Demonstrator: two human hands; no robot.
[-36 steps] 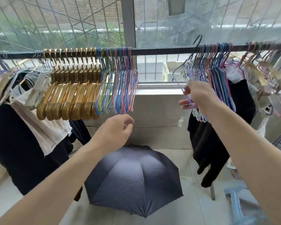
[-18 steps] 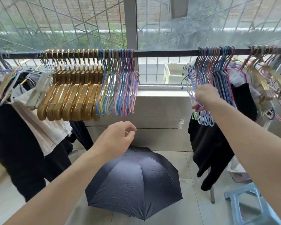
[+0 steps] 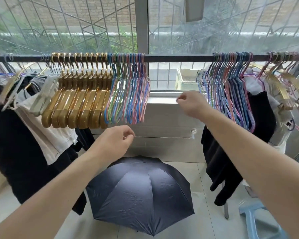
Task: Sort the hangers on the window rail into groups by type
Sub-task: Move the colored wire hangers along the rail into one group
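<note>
A dark window rail (image 3: 176,58) runs across the view. On its left part hang several gold hangers (image 3: 79,104), packed together, with a bunch of coloured wire hangers (image 3: 128,100) right beside them. A second bunch of coloured wire hangers (image 3: 228,94) hangs on the right part, and further right gold and pink hangers (image 3: 283,87) are mixed. My left hand (image 3: 114,142) hovers below the left wire bunch, fingers curled, holding nothing. My right hand (image 3: 192,104) is in the gap between the two wire bunches, fingers curled, touching no hanger.
Clothes hang at the far left (image 3: 16,135), and dark garments (image 3: 231,152) hang under the right hangers. An open dark umbrella (image 3: 141,192) stands on the tiled floor below my hands. A blue plastic stool (image 3: 255,216) is at the lower right.
My right hand has let go of the right wire hangers and moved left into the gap. My left hand has hardly moved.
</note>
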